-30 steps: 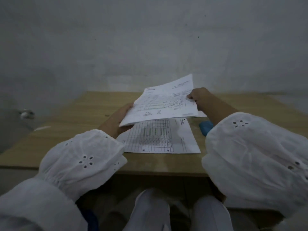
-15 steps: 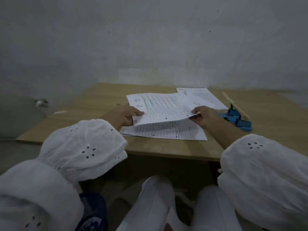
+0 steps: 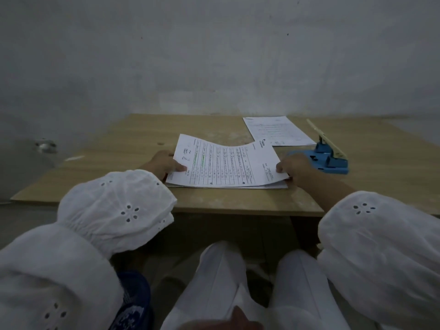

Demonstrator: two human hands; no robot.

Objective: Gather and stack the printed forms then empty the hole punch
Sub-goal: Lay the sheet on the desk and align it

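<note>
1. Left hand (image 3: 164,164) grips the left edge of the top form (image 3: 225,164), thumb on top, fingers curled under and hidden by the sheet.
2. Right hand (image 3: 294,166) pinches the same form at its right near corner, thumb on top, fingers closed under the paper.
3. The form spans between both hands and sags in the middle; its far edge curves down, its far corners lift.
4. It shows a printed table with some green marking near the left hand.
5. Under it, between the hands, lies a stack (image 3: 273,186) of at least one more sheet, flat on the table (image 3: 238,201); only its near and right edges show. Sheet count: cannot tell.
6. The held form's near edge sits right on or just above the stack; contact cannot be told.
7. Another form (image 3: 277,131) lies flat beyond the right hand, apart from the stack, its near corner tucked behind the held form.
8. Blue punch (image 3: 326,160) sits just right of the right hand, near but not clearly touching it, its pale lever raised and tilted away.
9. White eyelet sleeves (image 3: 119,210) cover both forearms.
10. The stack lies close to the near table edge.
</note>
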